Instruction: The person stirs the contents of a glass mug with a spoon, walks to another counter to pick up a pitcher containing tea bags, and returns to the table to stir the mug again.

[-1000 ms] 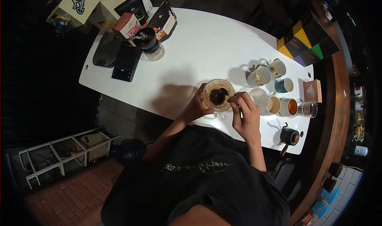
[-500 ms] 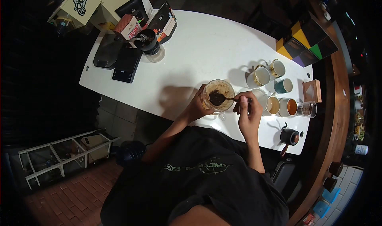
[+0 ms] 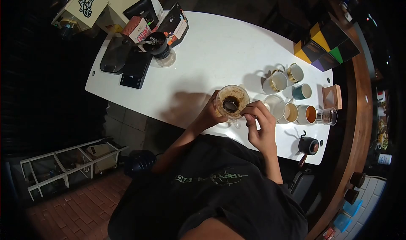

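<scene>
My left hand (image 3: 210,112) is wrapped round the side of a clear glass cup (image 3: 243,94) with a small handle, tipped so that its mouth faces me. Dark coffee grounds lie at its bottom and brown residue clings to the inner wall. Between the thumb and fingers of my right hand (image 3: 262,124) is a spoon (image 3: 231,104), its bowl down inside the cup. Part of the spoon's handle is hidden by my fingers. A clear glass (image 3: 275,106) stands just beyond my right hand.
Several mugs (image 3: 302,91) and a drinking glass (image 3: 327,116) are grouped on the white table (image 3: 215,41) at the right. A small dark pot (image 3: 308,145) sits near the front edge. At left are a hand grinder (image 3: 164,54), a black scale (image 3: 135,69) and coffee bags (image 3: 173,23).
The spoon has gone deeper into the cup, and the dark heap of grounds seen on it before now lies lower. My right hand has turned and shifted slightly left.
</scene>
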